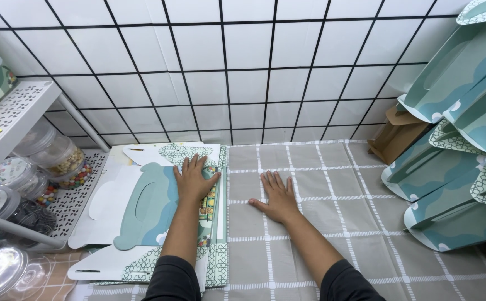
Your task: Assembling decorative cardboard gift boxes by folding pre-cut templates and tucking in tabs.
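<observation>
Lying flat at the left of the surface [332, 189], on top of a stack of like sheets: an unfolded teal and white cardboard box blank [148, 206] with a cut-out handle slot. Pressing down on its right part, the left hand [192, 181], fingers spread and palm flat, gripping nothing. Resting just beside the stack on the grey checked cloth, the right hand [278, 196], likewise spread flat and holding nothing, apart from the left. Judging by looks: light, thin, stiff along the panels but bending readily at the creases, likely sliding easily over the sheet beneath; best taken at an outer edge or flap, not by the slot. Standing at the far right, a pile of folded teal boxes [460, 139]; sitting at the left, clear lidded jars [48, 161] under a white perforated shelf [14, 120]; rising behind, a white tiled wall [243, 67].
</observation>
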